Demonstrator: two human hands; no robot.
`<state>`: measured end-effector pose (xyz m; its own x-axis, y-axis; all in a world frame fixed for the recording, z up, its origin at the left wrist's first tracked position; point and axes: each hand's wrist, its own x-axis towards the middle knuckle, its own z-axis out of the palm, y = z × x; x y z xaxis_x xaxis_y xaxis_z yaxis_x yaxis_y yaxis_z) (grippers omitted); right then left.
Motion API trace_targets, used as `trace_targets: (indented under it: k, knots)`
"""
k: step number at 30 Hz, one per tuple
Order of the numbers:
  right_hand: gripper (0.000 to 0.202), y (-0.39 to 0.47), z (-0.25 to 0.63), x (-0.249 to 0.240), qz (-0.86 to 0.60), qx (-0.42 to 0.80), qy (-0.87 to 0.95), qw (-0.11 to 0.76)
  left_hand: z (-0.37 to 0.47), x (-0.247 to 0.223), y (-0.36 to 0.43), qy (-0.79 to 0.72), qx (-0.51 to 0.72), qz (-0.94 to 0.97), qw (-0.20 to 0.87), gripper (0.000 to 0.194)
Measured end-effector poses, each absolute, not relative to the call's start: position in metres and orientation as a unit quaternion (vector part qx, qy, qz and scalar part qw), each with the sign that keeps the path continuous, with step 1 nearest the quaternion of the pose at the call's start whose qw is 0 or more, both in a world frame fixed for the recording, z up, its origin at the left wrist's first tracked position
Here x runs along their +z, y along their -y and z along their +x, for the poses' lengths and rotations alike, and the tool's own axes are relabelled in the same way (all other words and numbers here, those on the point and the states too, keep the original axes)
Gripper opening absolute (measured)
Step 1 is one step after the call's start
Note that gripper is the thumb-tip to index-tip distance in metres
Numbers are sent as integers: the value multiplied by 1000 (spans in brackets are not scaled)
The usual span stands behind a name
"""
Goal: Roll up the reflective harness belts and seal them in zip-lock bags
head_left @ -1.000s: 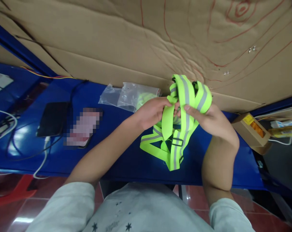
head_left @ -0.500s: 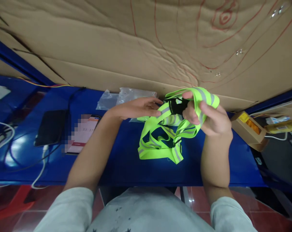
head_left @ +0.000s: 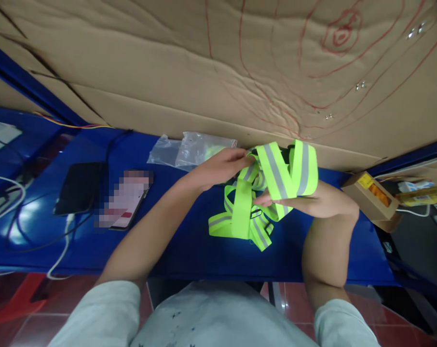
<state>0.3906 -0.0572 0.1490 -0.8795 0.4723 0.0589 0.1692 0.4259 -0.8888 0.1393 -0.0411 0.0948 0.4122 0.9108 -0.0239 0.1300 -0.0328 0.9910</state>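
Observation:
A neon yellow-green strap harness (head_left: 242,207) with grey reflective stripes lies in a tangle on the blue table, part of it raised. My left hand (head_left: 227,166) pinches a strap at the top left of the bundle, fingers closed. My right hand (head_left: 291,198) reaches in from the right; loops of strap hang over it and hide most of the fingers, while some fingertips show between the straps. Black buckles are partly visible among the straps. Clear plastic bags (head_left: 193,148) lie just behind my left hand.
The blue table (head_left: 189,241) backs onto a cardboard wall (head_left: 149,72). At left lie a phone (head_left: 131,202) and a black device (head_left: 79,188) with a white cable (head_left: 62,258). To the right are an open cardboard box (head_left: 370,200) and a dark laptop-like object (head_left: 421,246).
My right hand has turned and dropped lower, with loops now draped in front of it. My left hand has moved right and closed on a strap. The view has shifted slightly.

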Motion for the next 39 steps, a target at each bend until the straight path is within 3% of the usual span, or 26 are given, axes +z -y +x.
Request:
trace_targets:
  k: [5, 11, 18, 21, 26, 30, 32, 34, 39]
  knots:
    - [32, 52, 398, 141, -261, 410, 867, 106, 141, 104, 48, -346, 414, 587, 604, 34]
    - [30, 53, 385, 128, -315, 310, 889, 121, 138, 102, 49, -273, 272, 658, 647, 41]
    - [33, 58, 368, 111, -331, 253, 903, 104, 149, 75, 38, -282, 295, 531, 742, 45]
    - [33, 55, 372, 110, -364, 261, 886, 119, 154, 72, 39, -299, 416, 515, 687, 46]
    - [50, 44, 393, 133, -287, 438, 841, 135, 152, 86, 47, -323, 529, 545, 565, 44]
    - [53, 43, 401, 145, -299, 506, 747, 311, 145, 106, 57, -327, 530, 592, 511, 54]
    - [50, 45, 398, 145, -324, 507, 705, 376, 144, 114, 62, -337, 499, 633, 487, 50]
    - [54, 46, 395, 144, -339, 490, 710, 375, 141, 120, 66, -350, 479, 665, 454, 43]
    - [85, 48, 396, 150, -342, 343, 770, 416, 130, 126, 70, -318, 493, 690, 424, 32]
